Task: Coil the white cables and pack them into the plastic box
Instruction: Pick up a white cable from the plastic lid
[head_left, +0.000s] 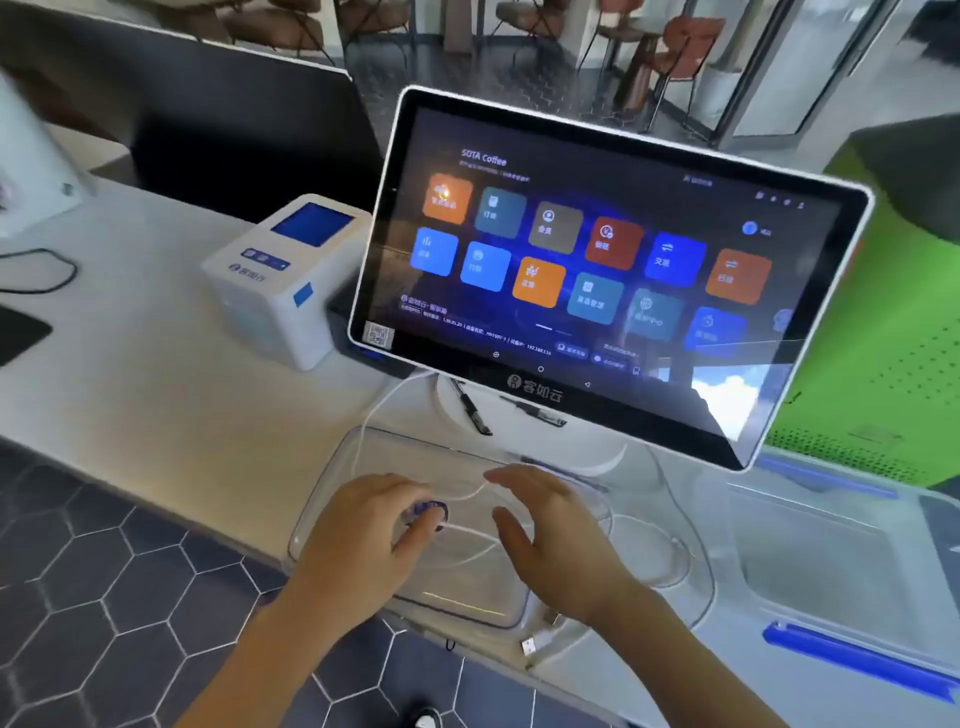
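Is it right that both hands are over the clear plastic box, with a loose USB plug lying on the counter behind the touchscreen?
Not quite. The head view shows the USB plug at the counter's near edge, beside the plastic box; left hand and right hand are over it.

The left hand (374, 525) covers part of a small blue thing (428, 512), too blurred to name. The white cable (384, 400) runs up behind the screen (597, 270), its end hidden. The clear box (322, 499) has smeared edges. A lid with a blue clip (852, 660) and a green object (893, 332) are cut off at the right edge.
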